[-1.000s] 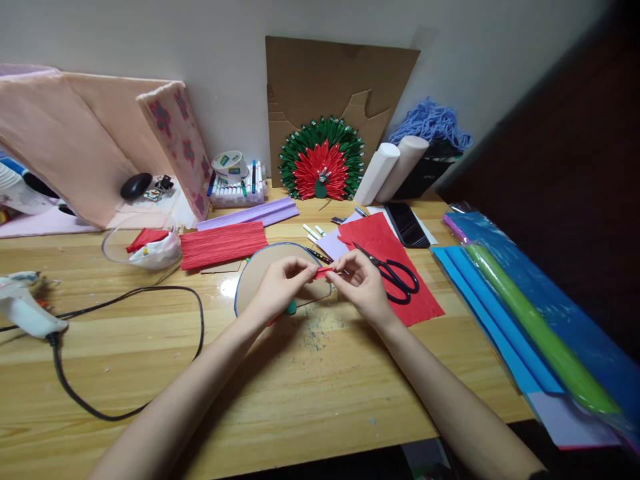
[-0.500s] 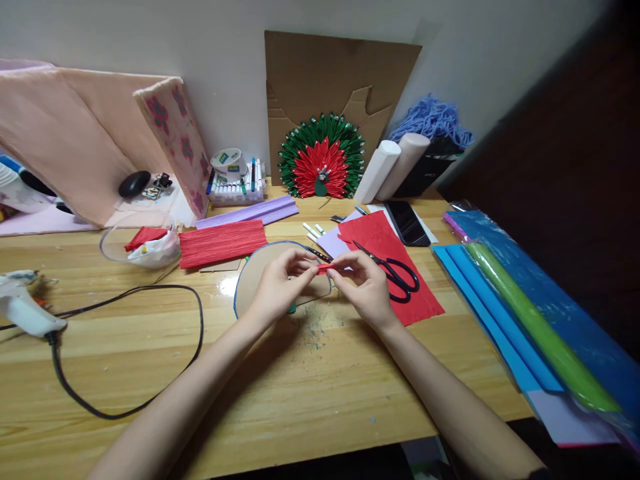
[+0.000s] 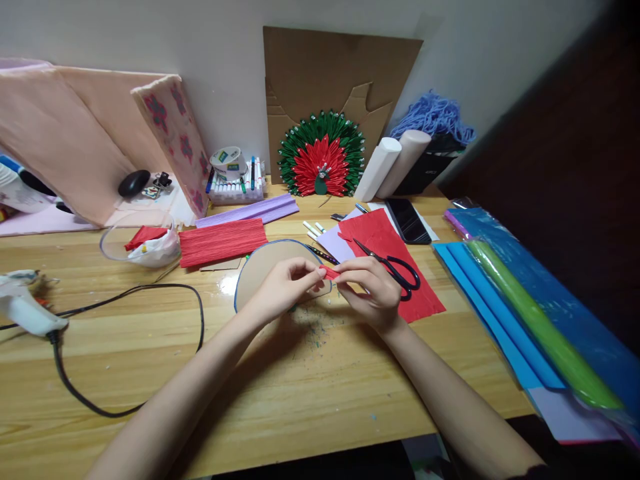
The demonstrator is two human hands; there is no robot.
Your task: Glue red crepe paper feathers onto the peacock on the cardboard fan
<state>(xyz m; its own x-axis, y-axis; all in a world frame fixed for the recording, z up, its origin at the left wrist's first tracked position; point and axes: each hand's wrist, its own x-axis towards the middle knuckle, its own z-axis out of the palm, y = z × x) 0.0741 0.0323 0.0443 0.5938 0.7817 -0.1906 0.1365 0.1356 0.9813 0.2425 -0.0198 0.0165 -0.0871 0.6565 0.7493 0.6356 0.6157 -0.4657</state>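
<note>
My left hand (image 3: 283, 285) and my right hand (image 3: 371, 290) meet over the middle of the wooden table (image 3: 150, 373). Between their pinched fingertips is a small red paper strip (image 3: 331, 272), held by both hands. Under them lies a round cardboard disc with a blue edge (image 3: 255, 270). Black scissors (image 3: 395, 268) rest on a red crepe sheet (image 3: 400, 293) just right of my right hand. A folded red crepe stack (image 3: 223, 241) lies behind my left hand.
A glue gun (image 3: 23, 308) with a black cord (image 3: 125, 347) lies at left. A clear bowl (image 3: 140, 245), purple paper (image 3: 250, 212), a marker box (image 3: 235, 187), a red-green paper fan (image 3: 321, 163), a phone (image 3: 409, 221) and blue and green rolls (image 3: 525, 313) surround the hands.
Both hands have shifted a little, the right fingers curling lower over the red strip. The strip stays pinched between them. The view has tilted slightly.
</note>
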